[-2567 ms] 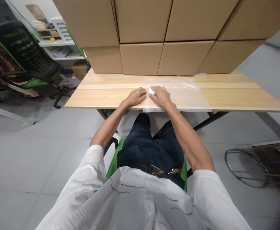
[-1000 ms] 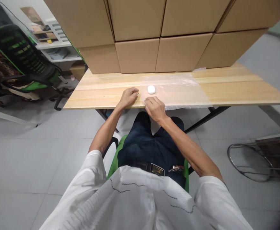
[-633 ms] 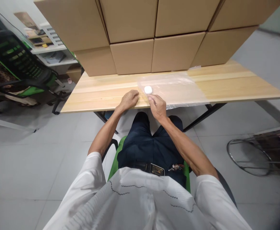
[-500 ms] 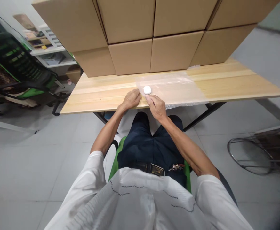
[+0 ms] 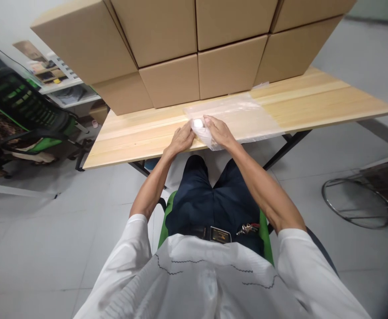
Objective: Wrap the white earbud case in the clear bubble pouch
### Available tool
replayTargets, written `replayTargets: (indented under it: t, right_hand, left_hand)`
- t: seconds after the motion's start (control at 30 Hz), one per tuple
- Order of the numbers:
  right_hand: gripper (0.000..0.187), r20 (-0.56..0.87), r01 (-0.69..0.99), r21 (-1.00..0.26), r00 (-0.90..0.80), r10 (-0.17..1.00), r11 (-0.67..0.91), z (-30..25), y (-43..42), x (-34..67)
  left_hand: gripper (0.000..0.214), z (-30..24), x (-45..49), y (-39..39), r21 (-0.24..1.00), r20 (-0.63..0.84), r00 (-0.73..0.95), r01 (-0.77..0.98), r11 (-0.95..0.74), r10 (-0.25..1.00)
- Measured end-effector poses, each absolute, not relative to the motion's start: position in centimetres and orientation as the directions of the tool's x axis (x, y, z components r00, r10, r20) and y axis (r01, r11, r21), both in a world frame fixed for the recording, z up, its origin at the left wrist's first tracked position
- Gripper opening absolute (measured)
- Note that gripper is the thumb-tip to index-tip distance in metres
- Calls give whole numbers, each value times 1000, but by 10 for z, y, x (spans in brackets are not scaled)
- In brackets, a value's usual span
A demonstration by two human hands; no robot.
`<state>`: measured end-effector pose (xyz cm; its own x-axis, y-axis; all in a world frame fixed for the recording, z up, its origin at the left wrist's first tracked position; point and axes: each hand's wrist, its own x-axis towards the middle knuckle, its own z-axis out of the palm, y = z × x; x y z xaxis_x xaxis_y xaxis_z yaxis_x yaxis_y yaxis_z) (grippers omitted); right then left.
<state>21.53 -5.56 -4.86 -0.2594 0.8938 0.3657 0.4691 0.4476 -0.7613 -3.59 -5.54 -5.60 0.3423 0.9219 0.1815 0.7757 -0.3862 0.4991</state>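
Note:
A small white rounded case point(image 5: 198, 123) rests on a sheet of translucent plastic wrap point(image 5: 255, 116) near the front edge of the wooden table. The wrap's near corner is folded up around the case and partly covers its lower side. My right hand point(image 5: 219, 131) grips this folded wrap, thumb and fingers close to the case's right side. On the other side, my left hand point(image 5: 182, 139) lies on the table with its fingers stretched out, their tips against the wrap at the case's left. The undersides of both hands are hidden.
Stacked cardboard boxes point(image 5: 170, 82) line the back of the wooden table point(image 5: 130, 139). A green and black office chair point(image 5: 30, 106) and a white shelf point(image 5: 65, 84) stand to the left. A round metal-framed stool point(image 5: 356, 204) is at the lower right.
My right hand has lifted the near corner of the wrap and folded it up against the white case. My left hand stays by the case's left side. The camera view has tilted slightly.

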Motion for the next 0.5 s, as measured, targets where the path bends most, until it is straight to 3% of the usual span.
replayTargets:
  t: [0.2,0.5]
  right_hand:
    - [93,334,467,-740,-369,867,484,-51,-45,213]
    - [84,318,405,-775,-412,854,485,-41,-49,222]
  left_hand:
    - [70,-52,-25,-58,517,216,384,735,-438,898]
    - [82,-63,-22,-43,482,145,396,772,-414,907]
